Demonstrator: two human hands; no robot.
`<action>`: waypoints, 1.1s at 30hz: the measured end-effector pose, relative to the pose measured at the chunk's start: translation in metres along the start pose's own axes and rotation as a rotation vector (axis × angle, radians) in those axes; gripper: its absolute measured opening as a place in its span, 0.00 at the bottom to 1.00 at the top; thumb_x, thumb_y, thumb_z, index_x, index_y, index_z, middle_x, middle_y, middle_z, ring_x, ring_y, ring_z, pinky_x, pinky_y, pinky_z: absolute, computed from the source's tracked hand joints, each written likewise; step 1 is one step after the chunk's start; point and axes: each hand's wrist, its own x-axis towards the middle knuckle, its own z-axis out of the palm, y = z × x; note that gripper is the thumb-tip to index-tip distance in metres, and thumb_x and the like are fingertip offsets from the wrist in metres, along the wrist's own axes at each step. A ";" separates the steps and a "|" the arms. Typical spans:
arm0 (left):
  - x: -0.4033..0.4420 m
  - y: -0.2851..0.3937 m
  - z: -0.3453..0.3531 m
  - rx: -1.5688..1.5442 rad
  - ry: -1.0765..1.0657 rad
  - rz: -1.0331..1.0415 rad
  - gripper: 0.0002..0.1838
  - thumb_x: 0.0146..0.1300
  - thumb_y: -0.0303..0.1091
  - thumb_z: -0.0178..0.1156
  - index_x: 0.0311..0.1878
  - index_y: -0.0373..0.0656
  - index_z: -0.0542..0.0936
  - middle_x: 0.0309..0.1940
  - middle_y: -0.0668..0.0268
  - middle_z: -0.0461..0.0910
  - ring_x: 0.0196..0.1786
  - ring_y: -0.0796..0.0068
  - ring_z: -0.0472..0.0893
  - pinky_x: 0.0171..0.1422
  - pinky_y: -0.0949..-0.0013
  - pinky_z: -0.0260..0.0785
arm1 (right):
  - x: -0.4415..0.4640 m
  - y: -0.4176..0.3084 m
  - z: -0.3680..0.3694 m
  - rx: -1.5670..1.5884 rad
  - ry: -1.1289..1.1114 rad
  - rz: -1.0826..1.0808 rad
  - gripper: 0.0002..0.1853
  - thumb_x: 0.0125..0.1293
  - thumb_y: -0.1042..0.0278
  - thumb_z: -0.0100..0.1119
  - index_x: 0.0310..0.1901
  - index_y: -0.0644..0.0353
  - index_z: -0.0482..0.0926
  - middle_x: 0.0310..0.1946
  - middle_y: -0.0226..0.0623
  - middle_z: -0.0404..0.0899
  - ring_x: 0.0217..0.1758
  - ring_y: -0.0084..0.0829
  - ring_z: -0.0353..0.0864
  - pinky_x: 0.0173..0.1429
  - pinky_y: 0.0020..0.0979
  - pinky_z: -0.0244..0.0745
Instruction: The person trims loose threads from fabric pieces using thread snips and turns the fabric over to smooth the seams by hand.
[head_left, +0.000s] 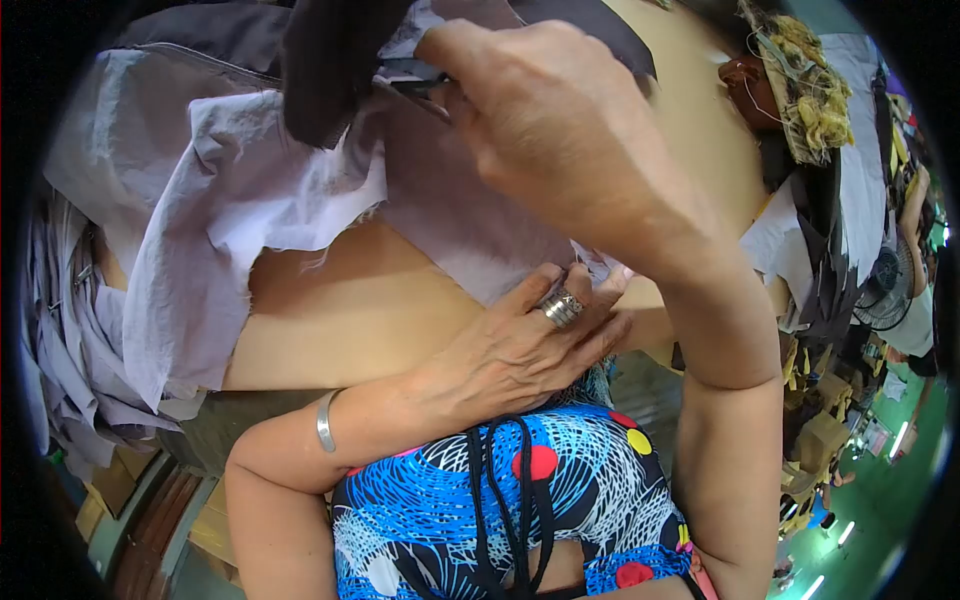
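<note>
My left hand (pixel 530 335), with a wide ring and a metal bangle, is closed on the near edge of a pale mauve cloth piece (pixel 470 225). Above it my right hand (pixel 560 120) is curled, thumb and fingers pinched round a small metal tool (pixel 412 72) that looks like thread snips, mostly hidden by the fingers. Dark cloth (pixel 325 70) is joined to or lies over the mauve cloth left of the right hand. Another mauve panel (pixel 215 190) with a frayed edge spreads over the table.
The tan tabletop (pixel 350 310) has its near edge by my body. Stacked grey cloth pieces (pixel 75 330) hang at the left. A board with yellowish fibre (pixel 805 90) stands at the far right, beside hanging cloth (pixel 850 200). A fan (pixel 885 285) and people are farther right.
</note>
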 end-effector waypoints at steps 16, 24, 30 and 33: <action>-0.022 -0.090 -0.067 0.218 0.370 -0.523 0.19 0.51 0.28 0.63 0.49 0.45 0.77 0.51 0.61 0.76 0.57 0.57 0.72 0.61 0.58 0.61 | -0.013 0.009 0.032 0.291 0.005 0.176 0.08 0.58 0.75 0.55 0.40 0.63 0.74 0.28 0.53 0.78 0.34 0.55 0.78 0.37 0.47 0.73; -0.032 -0.114 -0.043 0.357 0.385 -0.715 0.34 0.52 0.52 0.66 0.59 0.44 0.73 0.56 0.62 0.75 0.63 0.53 0.68 0.67 0.55 0.56 | -0.010 0.008 0.038 0.272 0.094 0.120 0.03 0.55 0.78 0.51 0.32 0.66 0.73 0.24 0.55 0.78 0.30 0.55 0.79 0.35 0.49 0.74; -0.033 -0.115 -0.044 0.408 0.347 -0.790 0.42 0.43 0.57 0.70 0.61 0.43 0.72 0.58 0.62 0.74 0.65 0.55 0.67 0.70 0.51 0.51 | -0.004 0.001 0.031 0.180 -0.038 0.151 0.08 0.61 0.72 0.55 0.41 0.62 0.73 0.29 0.51 0.79 0.34 0.52 0.79 0.38 0.45 0.73; -0.035 -0.114 -0.042 0.385 0.364 -0.792 0.42 0.43 0.57 0.70 0.61 0.43 0.72 0.58 0.62 0.74 0.64 0.55 0.67 0.70 0.51 0.51 | -0.004 -0.002 0.030 0.144 -0.065 0.140 0.07 0.61 0.73 0.54 0.40 0.62 0.73 0.29 0.51 0.79 0.34 0.52 0.79 0.38 0.45 0.73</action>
